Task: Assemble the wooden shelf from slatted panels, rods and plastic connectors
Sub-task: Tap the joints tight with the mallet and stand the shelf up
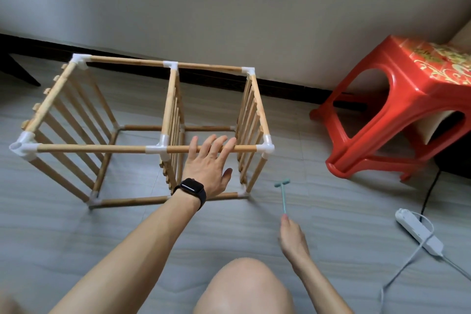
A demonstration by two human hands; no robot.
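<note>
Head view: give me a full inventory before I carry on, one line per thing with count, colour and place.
shelf frame: one, pale wood, on the floor, centre-left
slatted panels: three, wood, upright in the frame
connectors: white, six along the top, more at the base
mallet: one, green, right of the frame
stool: one, red, right, by the wall
power strip: one, white, floor, far right
watch: one, black, left wrist
knee: one, bottom centre
left hand: straight fingers over the top front rod
right hand: fingertips at the mallet's handle end, grip unclear
</note>
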